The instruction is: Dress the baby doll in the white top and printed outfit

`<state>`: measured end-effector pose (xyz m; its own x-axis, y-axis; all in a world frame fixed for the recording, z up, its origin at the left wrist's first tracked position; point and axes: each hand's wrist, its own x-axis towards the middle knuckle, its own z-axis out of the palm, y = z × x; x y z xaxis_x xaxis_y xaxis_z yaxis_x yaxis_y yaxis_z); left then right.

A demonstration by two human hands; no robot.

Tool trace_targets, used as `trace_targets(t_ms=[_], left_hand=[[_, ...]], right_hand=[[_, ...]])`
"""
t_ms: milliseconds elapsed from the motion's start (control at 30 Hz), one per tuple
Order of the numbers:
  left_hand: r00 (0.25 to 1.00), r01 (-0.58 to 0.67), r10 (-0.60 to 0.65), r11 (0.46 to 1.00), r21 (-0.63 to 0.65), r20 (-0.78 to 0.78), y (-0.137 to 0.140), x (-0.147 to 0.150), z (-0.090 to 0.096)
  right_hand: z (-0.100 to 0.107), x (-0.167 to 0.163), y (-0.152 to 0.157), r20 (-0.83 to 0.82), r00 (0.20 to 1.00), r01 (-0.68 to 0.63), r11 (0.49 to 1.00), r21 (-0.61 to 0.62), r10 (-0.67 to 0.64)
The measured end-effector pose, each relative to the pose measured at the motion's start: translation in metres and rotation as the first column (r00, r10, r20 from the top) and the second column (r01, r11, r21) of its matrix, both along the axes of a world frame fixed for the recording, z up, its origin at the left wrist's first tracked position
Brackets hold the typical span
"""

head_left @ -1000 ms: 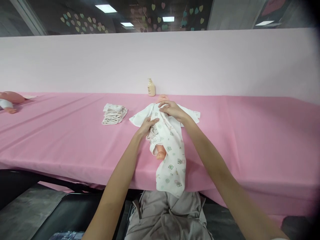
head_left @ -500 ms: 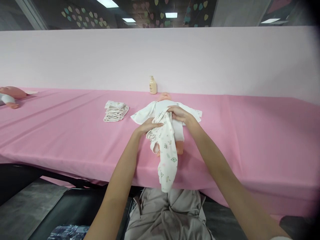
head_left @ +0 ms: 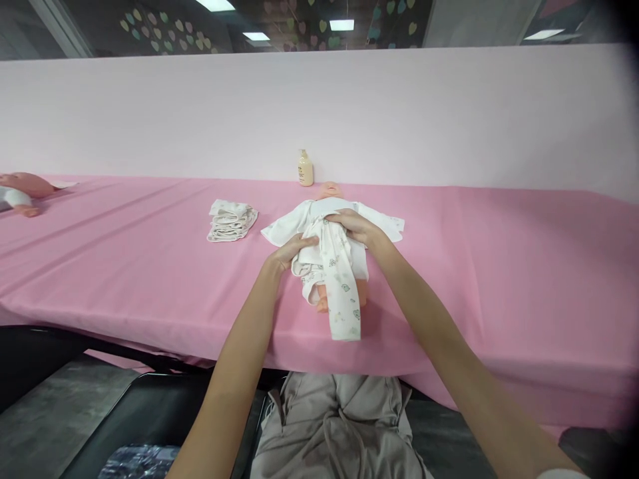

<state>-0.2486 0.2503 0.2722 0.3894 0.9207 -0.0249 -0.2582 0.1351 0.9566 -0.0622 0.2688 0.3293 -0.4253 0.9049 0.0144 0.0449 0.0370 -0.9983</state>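
A baby doll (head_left: pixel 329 191) lies on its back on the pink table (head_left: pixel 124 266), head toward the wall, wearing a white top (head_left: pixel 382 223). Across its body lies a pair of white printed baby trousers (head_left: pixel 339 293), one leg trailing toward the table's near edge. My left hand (head_left: pixel 294 249) grips the bunched waist of the trousers on the doll's left side. My right hand (head_left: pixel 357 226) holds the same waist from above at the doll's belly. The doll's bare feet (head_left: pixel 322 305) show under the cloth.
A folded stack of white cloths (head_left: pixel 230 221) lies left of the doll. A cream pump bottle (head_left: pixel 305 168) stands by the pale pink wall behind it. Another doll (head_left: pixel 22 189) lies at the far left. My lap in grey trousers (head_left: pixel 334 426) is below the table edge.
The trousers have been gathered upward: the loose leg that hung over the table edge now ends on the tabletop. Both hands stayed at the doll's waist, bunching the cloth.
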Motion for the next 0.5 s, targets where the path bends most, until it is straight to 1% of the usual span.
trace_targets(t_ms=[67,133,200,233,300,367,433,500], left_hand=[[0.999,-0.033,0.032,0.998,0.059,0.019,-0.001,-0.002,0.001],[0.987,-0.115,0.104,0.990,0.085,0.124,0.000,-0.002,0.002],[0.966,-0.163,0.150,0.985,0.047,0.208,0.003,-0.001,0.004],[0.961,-0.167,0.159,0.986,0.017,0.227,0.004,0.000,0.004],[0.958,-0.155,0.158,0.987,-0.034,0.239,0.006,0.002,0.005],[0.967,-0.137,0.140,0.990,-0.030,0.215,0.004,0.003,0.004],[0.987,-0.093,0.093,0.996,-0.008,0.129,0.000,0.002,0.004],[1.000,-0.009,0.009,1.000,-0.014,-0.011,-0.004,0.000,0.003]], right_hand=[[0.000,0.003,-0.001,0.068,0.991,-0.114,0.993,-0.008,0.115],[0.000,0.006,-0.001,0.207,0.951,-0.234,0.972,-0.015,0.232],[-0.001,0.008,-0.001,0.334,0.906,-0.271,0.962,-0.010,0.259],[0.000,0.008,-0.002,0.351,0.902,-0.272,0.962,0.009,0.251],[0.001,0.006,-0.003,0.275,0.934,-0.254,0.965,0.065,0.228],[0.003,0.003,-0.003,0.141,0.974,-0.195,0.976,0.102,0.179],[0.002,0.000,-0.002,0.046,0.994,-0.103,0.991,0.080,0.100],[0.000,-0.002,0.000,0.002,0.998,-0.065,0.997,0.036,0.064]])
